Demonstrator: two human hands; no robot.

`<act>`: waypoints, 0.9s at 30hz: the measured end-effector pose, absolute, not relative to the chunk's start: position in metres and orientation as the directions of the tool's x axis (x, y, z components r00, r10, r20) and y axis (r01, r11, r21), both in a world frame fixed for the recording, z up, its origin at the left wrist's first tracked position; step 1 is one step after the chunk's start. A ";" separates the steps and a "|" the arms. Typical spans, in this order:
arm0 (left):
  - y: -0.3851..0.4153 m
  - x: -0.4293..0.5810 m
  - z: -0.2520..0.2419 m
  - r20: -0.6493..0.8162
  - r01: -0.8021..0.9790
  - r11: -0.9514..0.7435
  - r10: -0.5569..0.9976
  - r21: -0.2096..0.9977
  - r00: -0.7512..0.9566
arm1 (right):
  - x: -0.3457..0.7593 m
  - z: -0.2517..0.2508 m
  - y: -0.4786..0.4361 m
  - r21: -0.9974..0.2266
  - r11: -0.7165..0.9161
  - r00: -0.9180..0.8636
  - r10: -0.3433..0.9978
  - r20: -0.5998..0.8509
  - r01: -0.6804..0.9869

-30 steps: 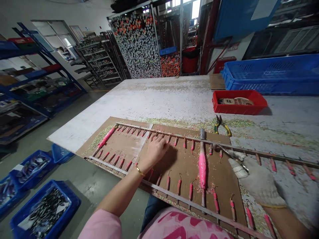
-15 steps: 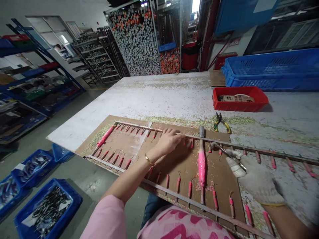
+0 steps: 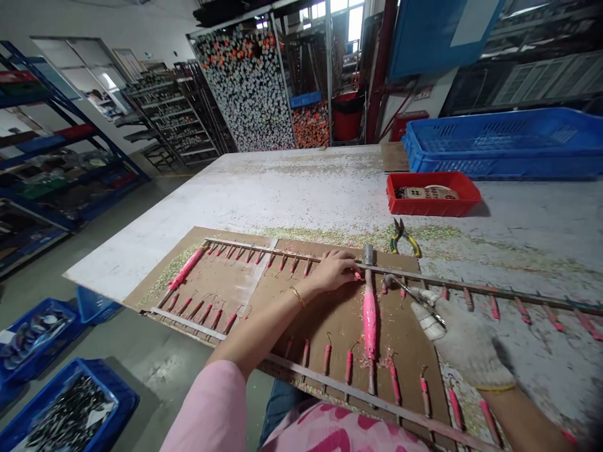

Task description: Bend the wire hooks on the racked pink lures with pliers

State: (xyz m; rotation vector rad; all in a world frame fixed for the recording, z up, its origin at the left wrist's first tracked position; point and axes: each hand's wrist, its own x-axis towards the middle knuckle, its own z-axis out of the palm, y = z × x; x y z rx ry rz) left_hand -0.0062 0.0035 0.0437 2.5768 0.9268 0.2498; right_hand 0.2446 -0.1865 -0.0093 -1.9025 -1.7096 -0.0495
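My left hand (image 3: 335, 271), bare with a bracelet at the wrist, is at the far bar of a long rack, its fingers pinched around a small pink piece (image 3: 358, 276). My right hand (image 3: 459, 333), in a white glove, grips a thin metal tool (image 3: 426, 306) whose dark tip is by the far bar. Between the hands stands the rack's pink-coated crosspiece (image 3: 370, 314). Small pink pieces with wire hooks hang along the far bar (image 3: 509, 290) and the near bar (image 3: 343, 389). Brown cardboard (image 3: 325, 314) lies under the rack.
Yellow-handled pliers (image 3: 404, 240) lie past the rack. Behind them stand a red bin (image 3: 433, 204) and a large blue crate (image 3: 504, 157). Yellow-green crumbs are scattered on the white table (image 3: 188, 204). Blue bins (image 3: 117, 402) of parts are on the floor at left.
My left hand has shifted along the far bar to the right, closer to the crosspiece, and a pink piece now shows at its fingertips. The whole view has shifted slightly.
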 end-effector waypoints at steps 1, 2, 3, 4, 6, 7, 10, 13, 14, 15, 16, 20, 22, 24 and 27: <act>0.002 -0.004 0.041 0.042 0.597 -0.662 0.685 0.454 0.728 | 0.244 -0.007 -0.187 -0.390 -0.013 0.178 0.904 0.389 0.921; 0.001 -0.001 0.038 0.046 0.621 -0.617 0.726 0.484 0.686 | 0.244 -0.005 -0.187 -0.395 -0.012 0.177 0.907 0.383 0.918; -0.001 0.002 0.035 0.050 0.640 -0.576 0.762 0.508 0.646 | 0.243 -0.002 -0.187 -0.401 -0.014 0.179 0.908 0.378 0.916; -0.002 0.005 0.032 0.056 0.654 -0.542 0.790 0.528 0.610 | 0.243 0.001 -0.187 -0.407 -0.017 0.185 0.907 0.378 0.913; -0.004 0.010 0.026 0.080 0.662 -0.505 0.824 0.554 0.561 | 0.241 0.007 -0.187 -0.421 -0.015 0.192 0.904 0.382 0.907; -0.006 0.012 0.024 0.097 0.660 -0.500 0.832 0.561 0.547 | 0.240 0.010 -0.187 -0.431 -0.013 0.197 0.901 0.386 0.902; -0.010 0.015 0.017 0.143 0.657 -0.516 0.833 0.550 0.535 | 0.237 0.015 -0.186 -0.464 -0.016 0.228 0.885 0.405 0.886; -0.015 0.017 0.013 0.166 0.668 -0.529 0.832 0.523 0.529 | 0.236 0.014 -0.185 -0.488 -0.021 0.261 0.865 0.429 0.872; -0.016 0.019 0.013 0.171 0.676 -0.529 0.835 0.514 0.523 | 0.236 0.013 -0.185 -0.491 -0.019 0.266 0.859 0.438 0.871; -0.017 0.020 0.012 0.175 0.686 -0.524 0.840 0.505 0.514 | 0.236 0.012 -0.185 -0.489 -0.019 0.269 0.853 0.448 0.872; -0.018 0.021 0.012 0.179 0.695 -0.520 0.845 0.496 0.504 | 0.237 0.011 -0.184 -0.482 -0.020 0.270 0.848 0.456 0.876; -0.020 0.024 0.013 0.191 0.714 -0.516 0.852 0.474 0.488 | 0.238 0.009 -0.173 -0.418 0.020 0.215 0.834 0.509 0.908; -0.020 0.025 0.014 0.194 0.714 -0.523 0.847 0.465 0.494 | 0.238 0.013 -0.163 -0.367 0.074 0.151 0.823 0.548 0.927; -0.020 0.025 0.014 0.198 0.713 -0.525 0.846 0.465 0.495 | 0.236 0.021 -0.153 -0.314 0.113 0.093 0.815 0.572 0.943; -0.020 0.025 0.014 0.199 0.696 -0.515 0.851 0.500 0.486 | 0.232 0.033 -0.144 -0.272 0.126 0.070 0.789 0.611 0.954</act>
